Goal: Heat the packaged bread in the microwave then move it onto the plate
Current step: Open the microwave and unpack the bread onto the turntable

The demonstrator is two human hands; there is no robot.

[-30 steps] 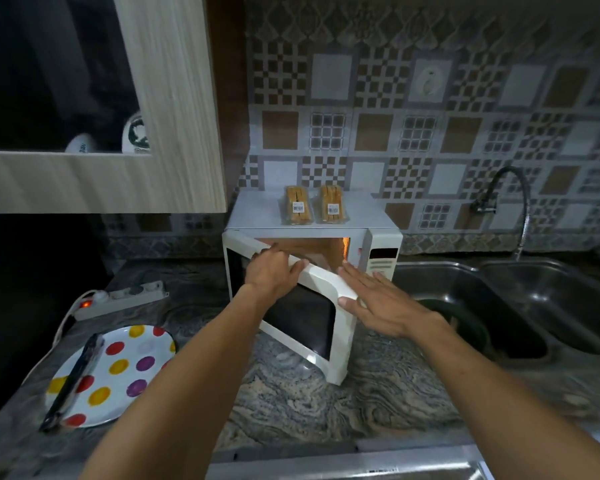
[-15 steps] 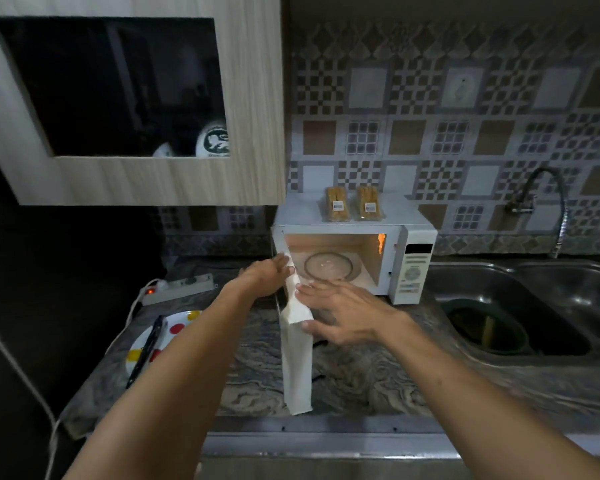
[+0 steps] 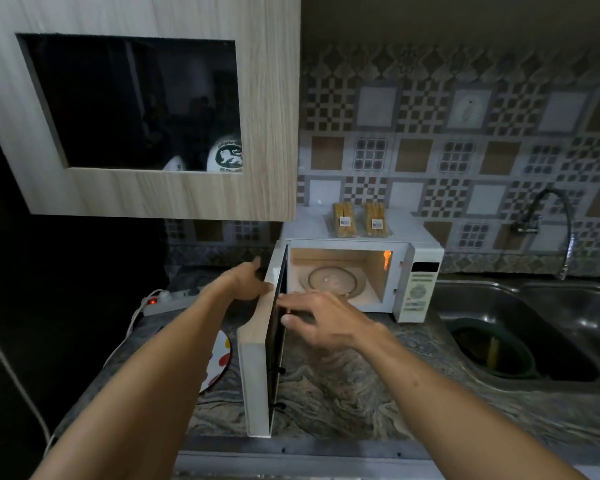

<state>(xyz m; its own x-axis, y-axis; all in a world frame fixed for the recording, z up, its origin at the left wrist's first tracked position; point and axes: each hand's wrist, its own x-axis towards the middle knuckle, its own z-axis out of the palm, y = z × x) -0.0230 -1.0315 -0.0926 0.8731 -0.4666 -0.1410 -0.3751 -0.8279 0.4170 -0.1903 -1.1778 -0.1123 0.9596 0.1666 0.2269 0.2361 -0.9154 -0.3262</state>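
A white microwave (image 3: 418,289) stands on the counter with its door (image 3: 257,362) swung wide open to the left. Its lit cavity holds only the glass turntable (image 3: 331,280). Two packaged breads (image 3: 343,220) (image 3: 374,220) lie side by side on top of the microwave. My left hand (image 3: 248,284) presses on the outer face of the door near its top edge. My right hand (image 3: 321,318) hovers with fingers spread at the door's inner side, in front of the cavity. The polka-dot plate (image 3: 219,358) is mostly hidden behind my left arm and the door.
A power strip (image 3: 168,301) with a red light lies at the back left of the counter. A steel double sink (image 3: 520,341) with a green bowl (image 3: 492,351) inside sits on the right, under a tap (image 3: 548,216). A wooden wall cabinet (image 3: 146,109) hangs above left.
The door has swung from half open to fully open on the left. My left hand went with it, my right hand stayed near its inner edge. The view shifted right, hiding most of the plate.
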